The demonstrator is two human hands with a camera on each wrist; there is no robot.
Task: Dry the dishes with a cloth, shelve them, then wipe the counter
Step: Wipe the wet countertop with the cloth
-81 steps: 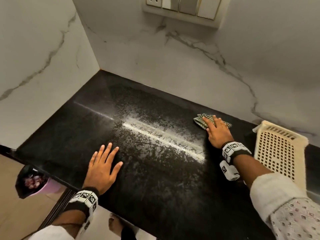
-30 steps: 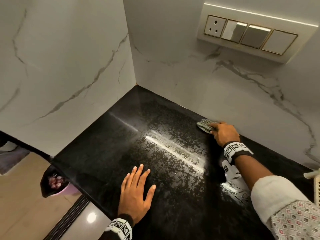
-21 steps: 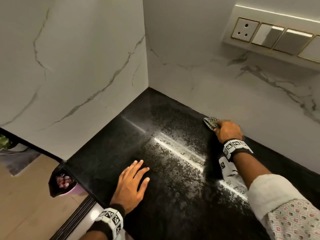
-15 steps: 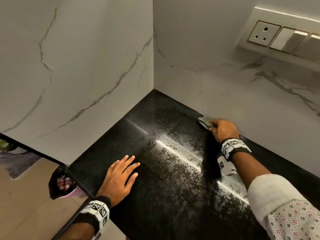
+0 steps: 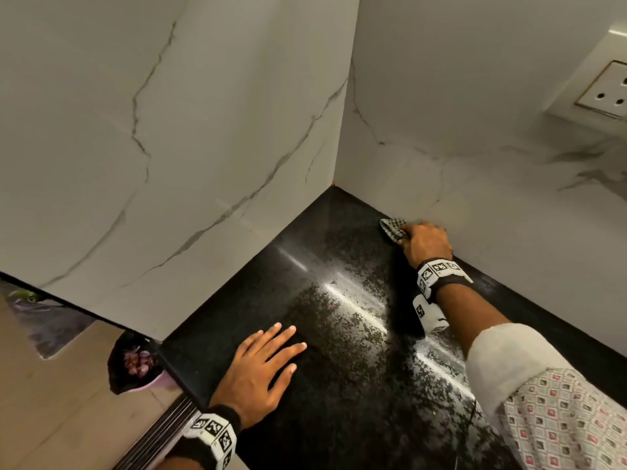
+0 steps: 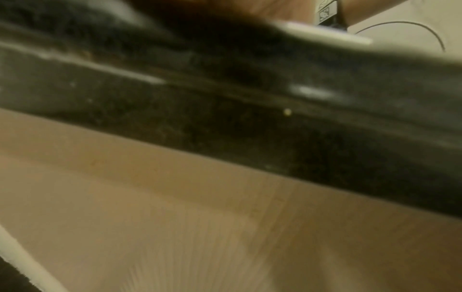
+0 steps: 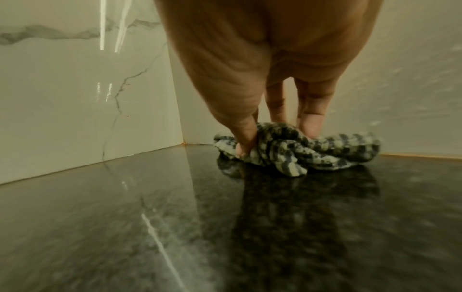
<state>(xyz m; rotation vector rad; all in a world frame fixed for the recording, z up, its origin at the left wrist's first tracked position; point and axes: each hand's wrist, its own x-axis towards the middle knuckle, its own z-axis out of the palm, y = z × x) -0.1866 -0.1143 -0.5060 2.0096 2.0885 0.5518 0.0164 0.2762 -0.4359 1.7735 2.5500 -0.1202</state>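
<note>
A bunched green-checked cloth [image 5: 393, 228] [image 7: 295, 150] lies on the black speckled counter [image 5: 339, 385] against the back wall, a short way right of the corner. My right hand [image 5: 424, 244] grips it, thumb and fingers [image 7: 311, 122] curled into the folds and pressing it down. My left hand [image 5: 263, 364] lies flat on the counter near its front left edge, fingers spread and straight, holding nothing. The left wrist view is blurred and shows only the counter's dark front edge [image 6: 250, 128] and beige floor.
White marble walls [image 5: 169, 164] meet in the corner [image 5: 334, 183] left of the cloth. A socket plate [image 5: 604, 86] sits on the back wall at upper right. Below the counter's left end stands a pink bin with a black liner [image 5: 134, 361] on the floor.
My right hand has slid the cloth left along the back wall toward the corner and gone from flat to gripping it. The left hand shifted left along the front edge. The basket left view.
</note>
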